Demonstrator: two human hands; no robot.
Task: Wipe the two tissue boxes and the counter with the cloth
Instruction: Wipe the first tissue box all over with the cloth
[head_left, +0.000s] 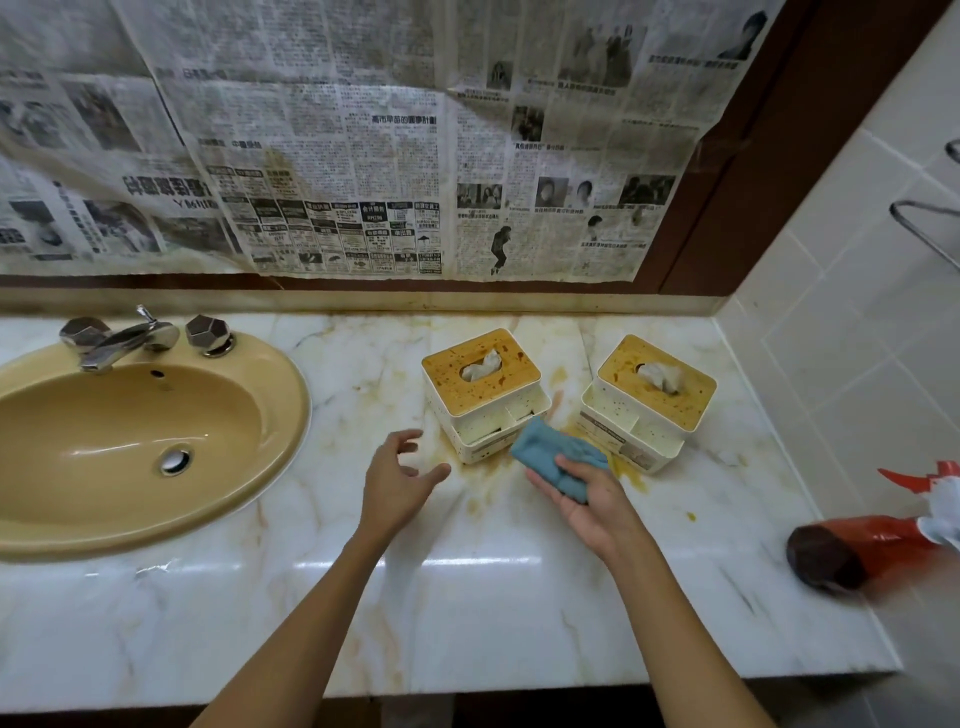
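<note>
Only two arms and two hands of the person showed. The left forearm (311, 597) was slender and bare along its whole visible length, with smooth skin and a narrow wrist. The right forearm (691, 613) looked the same, bare all the way to the picture's edge. The left hand (397, 480) had long, thin fingers. The right hand (587, 506) had faint creases across its palm.

the marble surface (519, 597) carries two stained tissue boxes, left (485, 392) and right (647, 402), at frame centre; a red spray bottle (862, 545) lies at right.
</note>
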